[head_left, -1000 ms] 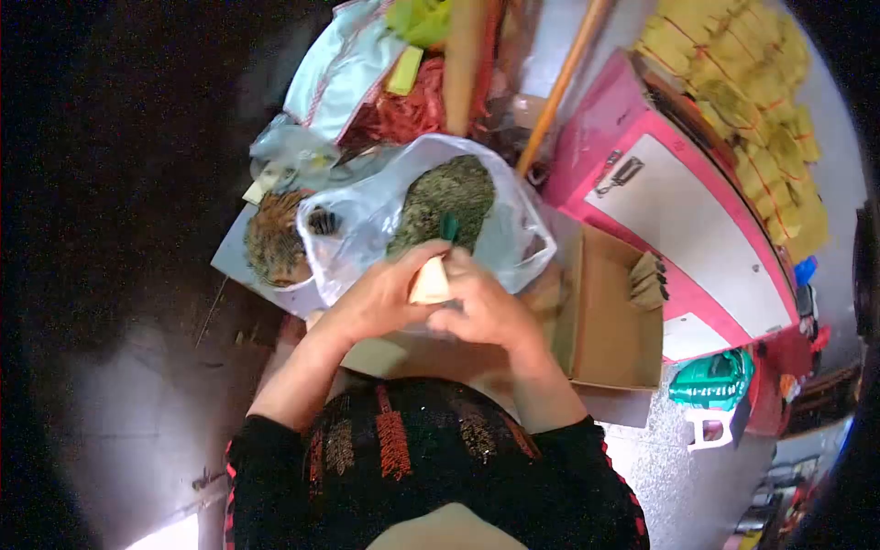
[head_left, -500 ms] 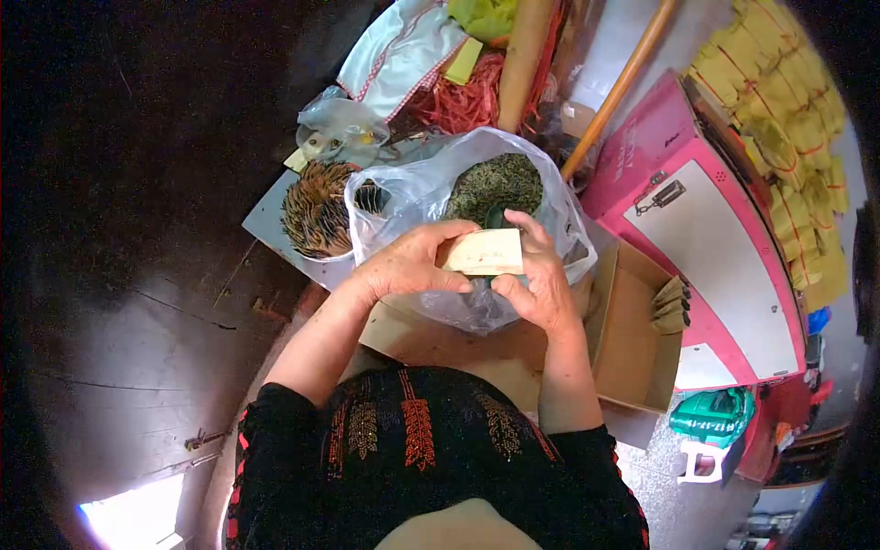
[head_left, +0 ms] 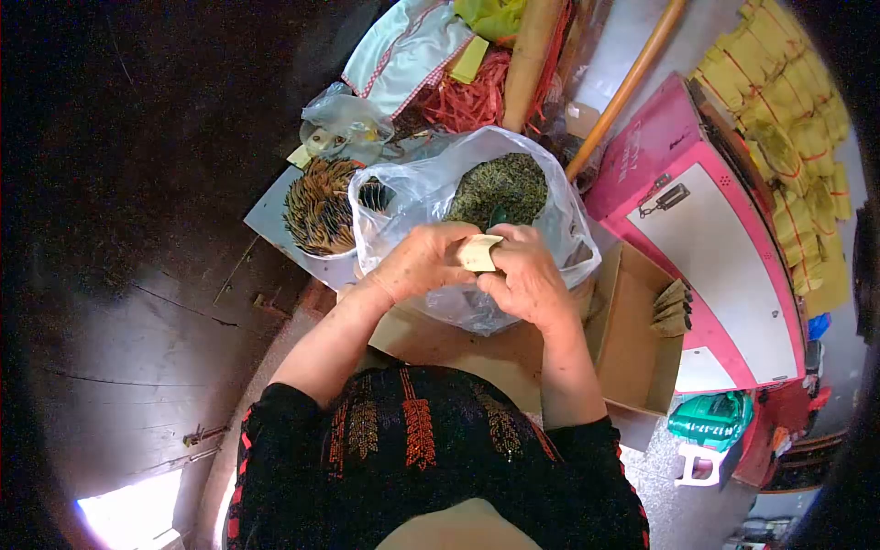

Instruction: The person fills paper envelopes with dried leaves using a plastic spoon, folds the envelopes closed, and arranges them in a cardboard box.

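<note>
A small cream paper packet (head_left: 479, 253) is between my two hands, over the near rim of a clear plastic bag (head_left: 417, 197). My left hand (head_left: 422, 263) grips its left end between thumb and fingers. My right hand (head_left: 524, 278) closes round its right end, where the packet looks curved. Just beyond my fingers, a dark green tool (head_left: 498, 215) shows in part against the dried green-brown material (head_left: 509, 183) heaped in the bag. To the left, a round bundle of brown, thin pieces (head_left: 318, 209) stands in a pale container.
An open cardboard box (head_left: 632, 339) with small brown packets (head_left: 672, 309) stands right of my hands, beside a pink and white cabinet (head_left: 706, 238). Yellow bundles (head_left: 779, 119) lie beyond. A wooden pole (head_left: 632, 82), red strips (head_left: 472, 92) and white cloth (head_left: 403, 55) are at the back.
The packet first shifts right and shows its broad face, then appears curved and smaller between my closer fingers. My right fingers have folded inward. The whole view has also shifted.
</note>
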`<act>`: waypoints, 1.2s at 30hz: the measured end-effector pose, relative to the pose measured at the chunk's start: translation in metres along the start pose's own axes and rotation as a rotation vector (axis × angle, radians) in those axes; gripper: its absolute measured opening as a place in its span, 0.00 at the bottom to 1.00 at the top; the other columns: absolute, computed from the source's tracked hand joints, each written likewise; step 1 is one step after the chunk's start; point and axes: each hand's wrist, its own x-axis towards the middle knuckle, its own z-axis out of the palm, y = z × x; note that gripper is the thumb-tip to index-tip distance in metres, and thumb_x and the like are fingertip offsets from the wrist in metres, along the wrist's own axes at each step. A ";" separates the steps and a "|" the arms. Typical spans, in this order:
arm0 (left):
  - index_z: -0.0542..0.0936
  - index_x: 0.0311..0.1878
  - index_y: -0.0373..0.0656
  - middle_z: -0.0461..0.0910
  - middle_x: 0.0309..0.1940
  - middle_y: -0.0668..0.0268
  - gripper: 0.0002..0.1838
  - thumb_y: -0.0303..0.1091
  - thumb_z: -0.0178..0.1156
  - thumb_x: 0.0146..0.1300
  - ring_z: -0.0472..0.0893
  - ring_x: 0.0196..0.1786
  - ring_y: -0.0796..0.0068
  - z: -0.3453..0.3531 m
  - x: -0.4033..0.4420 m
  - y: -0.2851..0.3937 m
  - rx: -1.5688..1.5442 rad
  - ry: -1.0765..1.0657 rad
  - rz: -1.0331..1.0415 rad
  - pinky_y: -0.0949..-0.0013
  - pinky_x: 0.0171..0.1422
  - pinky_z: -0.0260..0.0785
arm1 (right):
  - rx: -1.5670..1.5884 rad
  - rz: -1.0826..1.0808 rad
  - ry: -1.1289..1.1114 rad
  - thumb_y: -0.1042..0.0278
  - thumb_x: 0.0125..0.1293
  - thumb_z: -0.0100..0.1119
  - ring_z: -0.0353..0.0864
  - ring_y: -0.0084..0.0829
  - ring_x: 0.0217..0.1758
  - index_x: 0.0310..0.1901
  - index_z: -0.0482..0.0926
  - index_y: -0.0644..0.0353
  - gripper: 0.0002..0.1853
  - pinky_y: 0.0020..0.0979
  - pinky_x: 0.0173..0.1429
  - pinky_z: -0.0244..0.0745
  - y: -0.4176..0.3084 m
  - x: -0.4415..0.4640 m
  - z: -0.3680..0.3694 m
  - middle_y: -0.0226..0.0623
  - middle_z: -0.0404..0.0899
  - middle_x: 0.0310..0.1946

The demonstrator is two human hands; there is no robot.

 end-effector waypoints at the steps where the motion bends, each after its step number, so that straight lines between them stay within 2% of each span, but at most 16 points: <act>1: 0.77 0.57 0.41 0.82 0.43 0.64 0.31 0.27 0.74 0.46 0.80 0.45 0.74 0.001 -0.001 -0.002 -0.024 0.039 -0.002 0.69 0.52 0.73 | 0.000 0.002 0.001 0.66 0.48 0.62 0.75 0.45 0.54 0.38 0.82 0.58 0.14 0.43 0.58 0.65 -0.001 0.002 -0.004 0.39 0.81 0.39; 4: 0.77 0.58 0.41 0.82 0.46 0.64 0.32 0.27 0.74 0.45 0.80 0.48 0.74 -0.002 -0.005 -0.009 -0.182 0.053 -0.075 0.69 0.55 0.73 | 0.046 0.076 -0.182 0.65 0.49 0.63 0.77 0.44 0.53 0.41 0.82 0.61 0.16 0.40 0.58 0.68 0.004 0.002 -0.016 0.41 0.82 0.40; 6: 0.77 0.58 0.41 0.82 0.47 0.64 0.32 0.27 0.74 0.45 0.80 0.48 0.75 -0.006 -0.006 -0.014 -0.138 0.070 -0.106 0.69 0.55 0.73 | 0.291 0.064 0.076 0.65 0.49 0.63 0.78 0.42 0.52 0.43 0.82 0.63 0.18 0.38 0.58 0.70 0.013 -0.006 -0.017 0.42 0.82 0.42; 9: 0.77 0.58 0.41 0.82 0.48 0.66 0.32 0.26 0.74 0.45 0.79 0.48 0.76 -0.009 -0.006 -0.018 -0.110 0.079 -0.154 0.68 0.54 0.73 | 0.320 0.163 0.166 0.74 0.49 0.60 0.79 0.44 0.48 0.45 0.80 0.63 0.18 0.37 0.54 0.72 0.027 -0.016 -0.027 0.45 0.81 0.41; 10: 0.77 0.58 0.41 0.82 0.48 0.67 0.32 0.26 0.75 0.45 0.79 0.48 0.76 -0.010 -0.006 -0.023 -0.085 0.094 -0.152 0.69 0.54 0.73 | 0.306 0.321 0.151 0.77 0.52 0.57 0.81 0.34 0.49 0.46 0.82 0.61 0.17 0.33 0.55 0.72 0.037 -0.023 -0.023 0.42 0.83 0.44; 11: 0.77 0.58 0.41 0.82 0.48 0.67 0.32 0.26 0.75 0.44 0.79 0.48 0.77 -0.010 -0.006 -0.028 -0.059 0.110 -0.150 0.69 0.54 0.73 | 0.303 0.321 0.152 0.77 0.52 0.57 0.81 0.34 0.49 0.46 0.82 0.61 0.17 0.33 0.55 0.72 0.044 -0.027 -0.019 0.42 0.83 0.44; 14: 0.77 0.58 0.41 0.81 0.49 0.69 0.33 0.26 0.75 0.44 0.79 0.47 0.78 -0.008 -0.006 -0.034 -0.138 0.121 -0.136 0.70 0.53 0.73 | 0.063 0.662 -0.067 0.79 0.53 0.54 0.83 0.32 0.37 0.48 0.82 0.57 0.19 0.31 0.43 0.76 0.050 -0.032 -0.013 0.42 0.84 0.37; 15: 0.77 0.58 0.41 0.81 0.49 0.69 0.33 0.26 0.75 0.44 0.79 0.47 0.78 -0.008 -0.006 -0.034 -0.155 0.121 -0.129 0.70 0.53 0.73 | 0.063 0.662 -0.066 0.79 0.53 0.54 0.83 0.32 0.37 0.48 0.82 0.57 0.19 0.31 0.43 0.76 0.051 -0.032 -0.008 0.42 0.84 0.37; 17: 0.77 0.58 0.41 0.82 0.48 0.68 0.33 0.26 0.75 0.44 0.79 0.47 0.78 -0.008 -0.005 -0.037 -0.118 0.139 -0.163 0.70 0.53 0.73 | -0.080 0.352 -0.115 0.79 0.51 0.56 0.82 0.39 0.35 0.48 0.81 0.55 0.20 0.35 0.41 0.76 0.056 -0.035 0.013 0.43 0.82 0.35; 18: 0.77 0.58 0.41 0.82 0.48 0.68 0.33 0.27 0.75 0.45 0.79 0.47 0.78 -0.009 -0.004 -0.039 -0.082 0.155 -0.196 0.70 0.53 0.73 | -0.054 0.338 -0.125 0.77 0.51 0.57 0.81 0.45 0.35 0.47 0.80 0.55 0.19 0.40 0.41 0.75 0.053 -0.036 0.024 0.44 0.81 0.34; 23: 0.76 0.58 0.40 0.82 0.47 0.67 0.33 0.28 0.75 0.45 0.79 0.47 0.77 -0.013 -0.005 -0.038 -0.049 0.188 -0.159 0.70 0.52 0.74 | 0.038 0.183 -0.150 0.76 0.50 0.57 0.79 0.50 0.37 0.43 0.79 0.58 0.16 0.45 0.41 0.73 0.053 -0.025 0.035 0.46 0.80 0.35; 26: 0.76 0.58 0.40 0.82 0.46 0.66 0.33 0.28 0.75 0.45 0.79 0.47 0.78 -0.017 -0.005 -0.039 -0.036 0.201 -0.159 0.70 0.51 0.74 | 0.001 0.158 -0.048 0.76 0.51 0.56 0.79 0.46 0.34 0.43 0.78 0.60 0.15 0.40 0.40 0.73 0.060 -0.022 0.039 0.47 0.78 0.34; 29: 0.76 0.58 0.40 0.82 0.46 0.67 0.33 0.27 0.75 0.45 0.79 0.46 0.78 -0.017 -0.005 -0.042 -0.029 0.205 -0.175 0.70 0.52 0.75 | 0.198 0.209 0.196 0.76 0.53 0.54 0.77 0.36 0.31 0.42 0.77 0.61 0.13 0.34 0.39 0.72 0.067 -0.026 0.038 0.42 0.78 0.33; 31: 0.76 0.58 0.40 0.82 0.46 0.67 0.33 0.27 0.75 0.45 0.79 0.46 0.78 -0.016 -0.001 -0.044 -0.044 0.204 -0.176 0.70 0.52 0.74 | 0.319 0.338 0.442 0.76 0.57 0.54 0.76 0.27 0.31 0.43 0.77 0.61 0.11 0.27 0.37 0.70 0.074 -0.028 0.037 0.33 0.78 0.28; 32: 0.76 0.58 0.41 0.82 0.46 0.67 0.33 0.26 0.75 0.45 0.79 0.46 0.79 -0.014 0.003 -0.044 -0.036 0.207 -0.183 0.70 0.52 0.74 | 0.458 0.548 0.452 0.74 0.61 0.53 0.72 0.18 0.32 0.41 0.78 0.62 0.08 0.23 0.37 0.68 0.068 -0.028 0.030 0.27 0.76 0.27; 36: 0.77 0.58 0.41 0.83 0.44 0.66 0.32 0.28 0.75 0.45 0.79 0.45 0.78 -0.008 0.017 -0.036 -0.063 0.212 -0.146 0.69 0.53 0.73 | 0.457 0.679 0.701 0.68 0.60 0.61 0.74 0.16 0.29 0.34 0.82 0.61 0.06 0.22 0.36 0.69 0.101 -0.021 0.041 0.25 0.77 0.24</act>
